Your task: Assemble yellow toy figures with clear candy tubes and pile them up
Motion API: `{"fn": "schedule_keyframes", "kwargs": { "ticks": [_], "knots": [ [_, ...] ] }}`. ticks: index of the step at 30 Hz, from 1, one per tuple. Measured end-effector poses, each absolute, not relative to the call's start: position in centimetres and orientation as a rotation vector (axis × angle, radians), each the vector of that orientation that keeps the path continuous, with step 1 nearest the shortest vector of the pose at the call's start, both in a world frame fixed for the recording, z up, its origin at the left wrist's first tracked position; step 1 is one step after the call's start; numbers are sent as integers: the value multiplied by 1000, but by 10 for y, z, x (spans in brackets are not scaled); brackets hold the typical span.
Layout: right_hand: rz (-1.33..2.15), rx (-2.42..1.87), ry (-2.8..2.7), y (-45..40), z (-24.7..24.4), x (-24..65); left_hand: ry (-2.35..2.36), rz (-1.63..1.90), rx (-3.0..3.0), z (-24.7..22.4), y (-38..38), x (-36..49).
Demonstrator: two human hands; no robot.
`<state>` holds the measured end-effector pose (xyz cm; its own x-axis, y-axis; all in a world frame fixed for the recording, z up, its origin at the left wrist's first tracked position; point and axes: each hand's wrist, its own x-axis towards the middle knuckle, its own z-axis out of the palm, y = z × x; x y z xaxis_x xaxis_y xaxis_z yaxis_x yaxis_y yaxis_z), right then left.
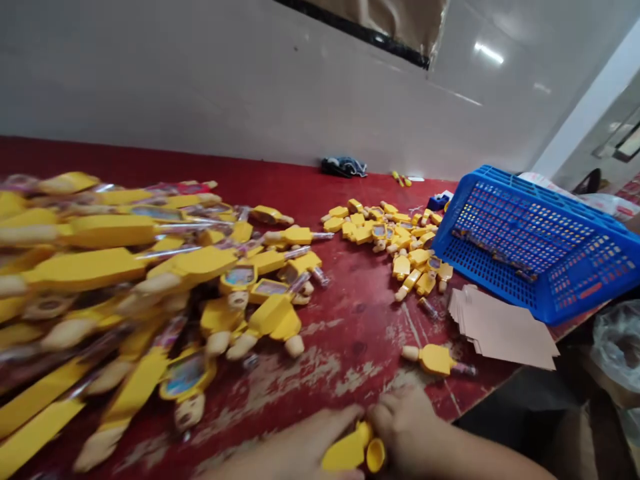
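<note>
At the table's front edge my left hand (pixel 313 440) is closed around a yellow plastic toy piece (pixel 345 452). A small round yellow cup-shaped part (pixel 375 456) shows at its right side, between my two hands. My right hand (pixel 407 427) is curled shut against that side of the piece; whatever its fingers pinch is hidden. Just beyond my hands lies a single yellow toy (pixel 436 360) with a beige knob at one end and a clear tube at the other. On the left is a large heap of similar yellow toys (pixel 100 267), some with a clear window, blurred near the edge.
A second pile of smaller yellow pieces (pixel 395 230) lies mid-table on the worn red tabletop (pixel 350 340). To its right a blue plastic basket (pixel 540 233) rests tilted, beside a stack of brown cards (pixel 505 327). A dark cloth bundle (pixel 344 166) lies against the wall.
</note>
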<state>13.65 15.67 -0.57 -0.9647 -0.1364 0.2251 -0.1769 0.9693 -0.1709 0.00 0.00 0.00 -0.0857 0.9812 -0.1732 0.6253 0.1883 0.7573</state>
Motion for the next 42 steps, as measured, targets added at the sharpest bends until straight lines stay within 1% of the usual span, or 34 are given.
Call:
{"fn": "schedule_keyframes", "kwargs": {
  "ticks": [3,5,7,9,12,15,19,21,24,26,31,35,38,40,42],
  "knots": [
    [292,208,-2784,166,25,141,1659,700,1400,40,18,-9],
    [366,242,-2676,170,38,143,1597,729,1399,58,23,-12],
    [493,255,-2609,170,44,146,1553,707,1415,69,24,-12],
    [530,229,-2595,168,46,148,1617,614,1432,75,23,-7],
    [341,155,-2611,163,43,148,1823,386,1460,78,24,2],
    [173,114,-2582,157,39,147,1896,201,1531,82,28,8],
    [120,61,-2632,152,32,147,1890,0,1712,91,33,12],
    [246,-33,-2723,152,29,147,1869,-100,1760,94,35,14],
    [607,-200,-2930,153,29,147,1841,-166,1797,95,36,15],
    [769,-279,-3037,153,32,145,1839,-182,1838,93,36,16],
    [814,-413,-3179,146,43,140,1816,-248,1905,88,37,16],
    [875,-458,-3229,148,50,136,1818,-200,1785,81,37,14],
    [895,-319,-3201,157,50,138,1839,7,1633,73,35,8],
    [713,-145,-3127,163,46,142,1805,230,1458,69,32,3],
    [394,5,-3001,166,40,147,1685,457,1253,66,30,-1]
  ]
}}
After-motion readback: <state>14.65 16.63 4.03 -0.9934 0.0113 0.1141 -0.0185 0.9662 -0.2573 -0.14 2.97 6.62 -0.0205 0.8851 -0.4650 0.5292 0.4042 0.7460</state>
